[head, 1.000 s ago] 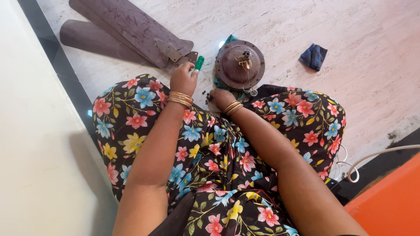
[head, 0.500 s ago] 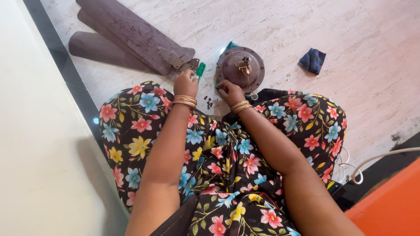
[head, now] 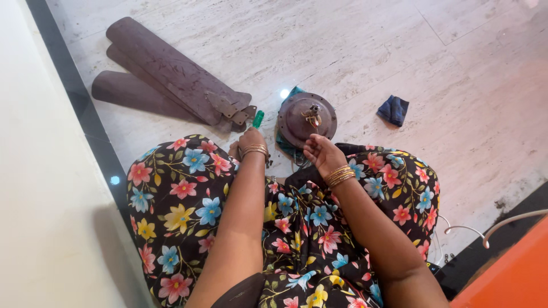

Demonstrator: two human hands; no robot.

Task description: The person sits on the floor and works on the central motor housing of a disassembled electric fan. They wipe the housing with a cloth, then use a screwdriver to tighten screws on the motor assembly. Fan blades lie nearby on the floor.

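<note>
The person sits on a pale marble floor (head: 468, 68) with knees spread under a black floral garment (head: 188, 194), so the work lies low between the legs, close to both hands. The left hand (head: 250, 141) is closed around a green-handled screwdriver (head: 258, 118); only the top of the handle shows past the knuckles, and the shaft is hidden under the hand. The right hand (head: 319, 153) is loosely curled, palm half up, fingers bent; whether it holds a small part I cannot tell. It rests just at the near edge of the brown ceiling-fan motor housing (head: 307, 118), which sits dome-up on the floor just ahead of the right hand, over a teal cloth (head: 288, 145) — probably padding to keep it steady. A small brass-coloured fitting stands at its centre.

Beyond the left hand, three brown fan blades (head: 165, 71) lie stacked and fanned, their metal brackets pointing toward the screwdriver — within easy reach, yet off the motor. A folded dark blue cloth (head: 394, 109) lies well to the right of the motor. Nothing lies between the hands and the housing; the raised knees hem in both forearms. A white cable (head: 496, 225) runs behind the right elbow.
</note>
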